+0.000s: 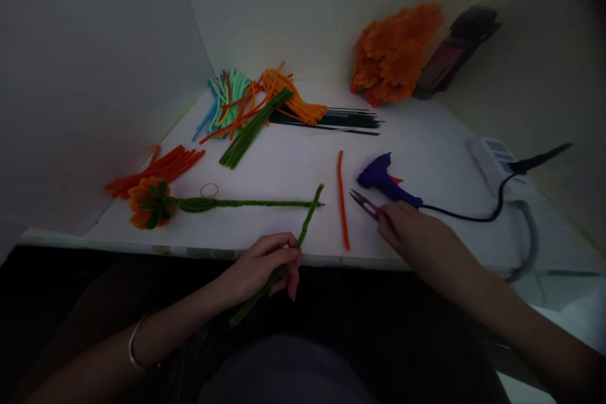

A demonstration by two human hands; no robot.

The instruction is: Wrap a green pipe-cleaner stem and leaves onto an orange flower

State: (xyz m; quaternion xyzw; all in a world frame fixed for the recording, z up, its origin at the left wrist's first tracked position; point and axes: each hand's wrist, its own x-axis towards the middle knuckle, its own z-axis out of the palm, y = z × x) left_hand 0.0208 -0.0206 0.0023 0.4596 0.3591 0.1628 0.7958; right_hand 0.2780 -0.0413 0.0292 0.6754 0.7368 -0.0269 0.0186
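Observation:
My left hand (pixel 265 268) pinches a green pipe cleaner (pixel 310 211) near the table's front edge; the stem slants up to the right over the table. My right hand (pixel 411 233) holds small thread snips (pixel 363 203), their open blades pointing left. A single orange pipe cleaner (pixel 341 199) lies between the two hands. A finished pipe-cleaner flower (pixel 149 202) with an orange head and a long green stem (pixel 250 204) lies across the table in front of my left hand.
A blue glue gun (pixel 383 178) with a black cord (pixel 473 218) lies behind my right hand, by a white power strip (pixel 497 161). Bundles of orange (pixel 156 170), green (pixel 250 129) and teal pipe cleaners (pixel 227 101), dark wires (pixel 350 120) and orange flower heads (pixel 395 53) fill the back.

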